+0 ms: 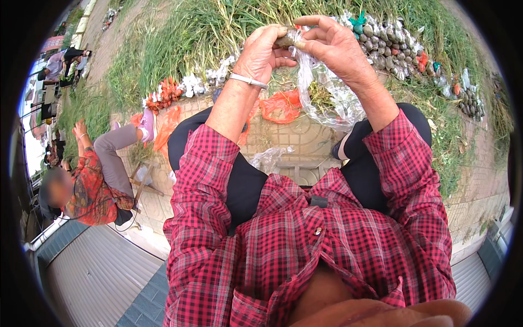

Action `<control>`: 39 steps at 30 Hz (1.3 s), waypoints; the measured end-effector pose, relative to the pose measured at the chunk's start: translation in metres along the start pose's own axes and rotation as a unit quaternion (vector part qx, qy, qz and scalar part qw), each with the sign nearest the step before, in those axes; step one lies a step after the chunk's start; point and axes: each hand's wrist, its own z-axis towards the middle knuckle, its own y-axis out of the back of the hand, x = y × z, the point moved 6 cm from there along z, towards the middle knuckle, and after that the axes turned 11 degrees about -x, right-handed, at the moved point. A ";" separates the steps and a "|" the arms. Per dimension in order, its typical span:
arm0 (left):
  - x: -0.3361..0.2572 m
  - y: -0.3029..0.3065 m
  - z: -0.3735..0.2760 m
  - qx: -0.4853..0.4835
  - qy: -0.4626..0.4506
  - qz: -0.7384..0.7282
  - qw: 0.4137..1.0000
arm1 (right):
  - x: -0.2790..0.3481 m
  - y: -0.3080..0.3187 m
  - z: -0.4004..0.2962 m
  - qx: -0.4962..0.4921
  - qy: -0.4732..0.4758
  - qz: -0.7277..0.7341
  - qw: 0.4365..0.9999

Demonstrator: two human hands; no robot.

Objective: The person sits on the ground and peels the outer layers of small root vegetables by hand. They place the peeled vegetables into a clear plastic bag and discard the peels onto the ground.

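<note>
In front of me, both hands are raised around a small brown bundle (pixel 286 40) partly covered in clear plastic. My left hand (pixel 263 49), with a silvery bracelet at its wrist, holds the bundle between thumb and fingers. Thumb and fingers of my right hand (pixel 333 47) pinch the thin clear plastic (pixel 301 43) at the bundle's right side. Below the right hand hangs a crumpled clear plastic bag (pixel 343 102), with some grass stems (pixel 320 96) showing through or within it. What exactly is inside the bundle is hidden.
Long cut grass (pixel 196 45) lies beyond my hands. Rows of small plastic-wrapped brown bundles (pixel 386 45) are at the upper right, white and red-orange ones (pixel 165 94) at the left. A red plastic bag (pixel 282 105) rests on the paving. Another person (pixel 96 184) sits at left.
</note>
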 end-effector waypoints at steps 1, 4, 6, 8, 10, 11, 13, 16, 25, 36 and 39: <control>0.000 -0.001 0.001 0.012 -0.006 -0.012 1.000 | -0.001 -0.001 0.000 0.003 -0.007 0.008 1.000; 0.004 -0.002 0.004 0.070 0.047 -0.039 0.996 | -0.004 -0.004 0.002 0.019 -0.037 0.028 0.999; 0.007 0.000 0.004 0.069 0.059 -0.052 0.995 | -0.005 -0.008 0.000 0.039 -0.055 0.037 0.997; 0.011 0.003 0.004 0.038 0.042 -0.053 0.997 | -0.005 -0.012 -0.002 0.062 -0.072 0.041 0.995; 0.009 0.003 -0.003 0.008 0.042 -0.076 0.996 | -0.003 -0.017 -0.005 0.093 -0.088 0.047 0.991; 0.014 0.011 -0.003 0.009 0.049 -0.083 0.995 | -0.003 -0.020 -0.007 0.106 -0.097 0.049 0.988; 0.014 0.019 -0.007 0.017 0.060 -0.097 0.993 | -0.002 -0.023 -0.009 0.128 -0.108 0.050 0.985; 0.018 0.030 -0.009 -0.060 0.045 -0.084 0.994 | -0.002 -0.028 -0.012 0.155 -0.120 0.053 0.979; 0.017 0.025 -0.013 -0.073 0.070 0.002 0.995 | 0.006 -0.038 -0.017 0.204 -0.078 -0.010 0.976; 0.006 0.009 -0.016 0.063 0.050 -0.058 0.995 | -0.023 -0.018 -0.004 0.060 -0.194 0.097 0.974; 0.008 0.010 -0.017 0.061 0.045 -0.024 0.997 | -0.023 -0.017 -0.006 0.079 -0.237 0.115 0.961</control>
